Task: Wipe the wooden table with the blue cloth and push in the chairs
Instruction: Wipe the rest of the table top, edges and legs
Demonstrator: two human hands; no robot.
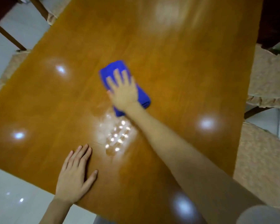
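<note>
Head view, looking down the length of a wooden desk (176, 65) with a glossy orange-brown top. The right grip (124, 92), a bare hand at the end of an outstretched arm, lies palm down with its fingers straight and slightly spread on a folded blue cloth (144, 98). It presses the cloth flat against the desk near the middle of the top, and no finger curls round the fabric. The cloth shows beyond the fingertips, along the little-finger side and just below the wrist; this area is blurred.

The left grip (74, 175) rests flat and unclenched at the near edge of the desk, fingers together, thumb spread, holding nothing. It lies well apart from the cloth.

Between the two hands, just below the cloth, a pale smeared patch (116, 136) carries a cluster of small bright reflections. Larger round light reflections (206, 123) are scattered over the rest of the top.

Chairs with beige patterned seat cushions stand along both long sides. On the right are a near seat (262, 167) and a far seat (265, 75), each just beside the desk edge. On the left, a seat (11, 67) meets the desk edge, and a dark wooden chair frame (6, 34) stands behind it. Pale shiny floor tiles (14, 199) show at the lower left.
</note>
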